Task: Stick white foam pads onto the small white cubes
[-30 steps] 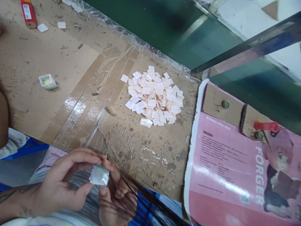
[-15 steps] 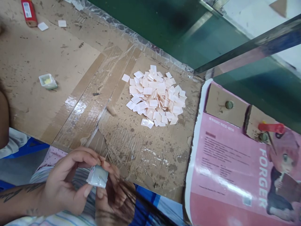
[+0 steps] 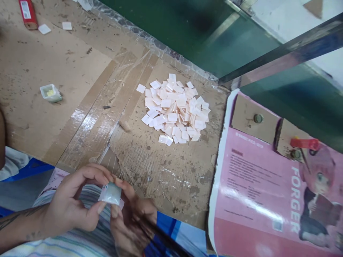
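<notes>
My left hand [image 3: 77,200] pinches the left side of a small, pale, shiny plastic packet [image 3: 110,193] between thumb and fingers. On the packet's right side, my right hand [image 3: 131,210] closes its fingertips, and dark strands of hair partly cover that hand. A pinkish corner shows under the packet by my right thumb; what it belongs to is unclear. Both hands are over my lap at the near edge of the cardboard-covered table [image 3: 150,178]. Beyond them lies a heap of thin, pale pink square pieces [image 3: 174,110].
A small tub [image 3: 50,93] with yellow bits stands left. A red box [image 3: 28,14] lies by two loose squares at far left. On the right are a pink printed sheet [image 3: 252,200], cardboard pieces [image 3: 245,109] and a red tool [image 3: 305,143]. Another person's arm shows at the left edge.
My hands still hold the packet, which has tilted slightly and sits a little higher in view. The whole scene has shifted slightly left with the camera.
</notes>
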A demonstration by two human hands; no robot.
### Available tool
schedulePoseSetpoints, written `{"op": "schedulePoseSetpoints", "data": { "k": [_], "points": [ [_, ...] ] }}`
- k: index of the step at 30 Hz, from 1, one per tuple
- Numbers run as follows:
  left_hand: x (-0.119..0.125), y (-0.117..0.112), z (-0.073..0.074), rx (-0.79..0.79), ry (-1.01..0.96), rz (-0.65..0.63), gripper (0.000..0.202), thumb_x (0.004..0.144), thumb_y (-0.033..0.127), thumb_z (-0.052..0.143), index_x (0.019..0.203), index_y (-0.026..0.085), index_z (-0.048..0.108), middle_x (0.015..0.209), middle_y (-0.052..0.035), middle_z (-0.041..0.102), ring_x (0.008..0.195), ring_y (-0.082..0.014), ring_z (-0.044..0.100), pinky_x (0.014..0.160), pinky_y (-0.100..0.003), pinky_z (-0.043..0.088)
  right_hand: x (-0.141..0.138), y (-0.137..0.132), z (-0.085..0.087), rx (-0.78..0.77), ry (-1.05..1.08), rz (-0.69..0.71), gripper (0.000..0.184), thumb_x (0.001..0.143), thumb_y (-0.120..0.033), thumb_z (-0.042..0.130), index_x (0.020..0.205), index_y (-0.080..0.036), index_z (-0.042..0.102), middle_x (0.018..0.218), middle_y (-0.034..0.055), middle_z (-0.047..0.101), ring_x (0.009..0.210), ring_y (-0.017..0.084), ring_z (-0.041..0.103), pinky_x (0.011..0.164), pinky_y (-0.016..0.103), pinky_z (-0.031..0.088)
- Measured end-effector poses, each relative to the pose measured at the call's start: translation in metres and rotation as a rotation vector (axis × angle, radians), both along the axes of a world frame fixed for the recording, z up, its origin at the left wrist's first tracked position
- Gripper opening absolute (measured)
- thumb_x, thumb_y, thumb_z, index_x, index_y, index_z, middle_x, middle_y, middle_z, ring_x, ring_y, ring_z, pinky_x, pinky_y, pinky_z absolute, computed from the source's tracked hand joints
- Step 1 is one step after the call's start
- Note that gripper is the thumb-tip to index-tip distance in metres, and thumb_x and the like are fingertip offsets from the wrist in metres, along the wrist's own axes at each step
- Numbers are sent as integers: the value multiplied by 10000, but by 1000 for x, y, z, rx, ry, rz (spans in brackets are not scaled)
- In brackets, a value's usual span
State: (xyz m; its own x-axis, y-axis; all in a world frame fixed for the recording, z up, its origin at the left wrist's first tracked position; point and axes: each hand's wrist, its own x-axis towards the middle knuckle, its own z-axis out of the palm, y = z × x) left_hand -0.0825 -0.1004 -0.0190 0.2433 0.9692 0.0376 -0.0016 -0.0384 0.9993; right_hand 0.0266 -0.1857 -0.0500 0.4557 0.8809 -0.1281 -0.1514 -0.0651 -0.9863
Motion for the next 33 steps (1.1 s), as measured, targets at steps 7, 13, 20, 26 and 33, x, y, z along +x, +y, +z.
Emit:
{"op": "schedulePoseSetpoints", "data": {
  "k": [7,13,20,26,33],
  "points": [
    [-19,16,1,136,233,-247,451,882,138,723,1273,357,676,1046,59,785,851,-77,736,829,-71,573,23,16,14,-44,214,155,337,845,-193,814,1133,-307,682,1048,-6,767,897,142,788,797,215,640],
    [-15,7,-4,110,227,-221,351,935,206,742,1255,352,739,1174,5,736,996,-124,762,891,-120,597,21,25,14,-10,413,-15,448,832,-357,895,1255,-372,746,1044,0,772,841,143,786,715,207,655],
    [-6,3,0,65,181,-167,412,877,107,730,1205,346,800,1190,-5,822,1047,-182,805,960,-221,631,18,16,8,-22,97,-80,340,838,-496,873,1100,-287,814,1082,82,810,910,222,809,771,306,686],
    [-5,-4,0,-28,150,-76,238,915,209,755,1112,324,824,1113,-11,832,1015,-151,800,939,-164,609,12,20,7,-8,84,-104,306,807,-502,897,1009,-285,826,966,58,798,814,190,796,692,263,669],
    [-2,-7,-3,-93,108,-14,139,907,322,777,1024,274,835,975,-43,804,899,-172,766,828,-187,609,7,22,8,25,48,-134,312,795,-512,901,993,-282,833,862,39,773,694,171,757,570,241,625]
  ]
}}
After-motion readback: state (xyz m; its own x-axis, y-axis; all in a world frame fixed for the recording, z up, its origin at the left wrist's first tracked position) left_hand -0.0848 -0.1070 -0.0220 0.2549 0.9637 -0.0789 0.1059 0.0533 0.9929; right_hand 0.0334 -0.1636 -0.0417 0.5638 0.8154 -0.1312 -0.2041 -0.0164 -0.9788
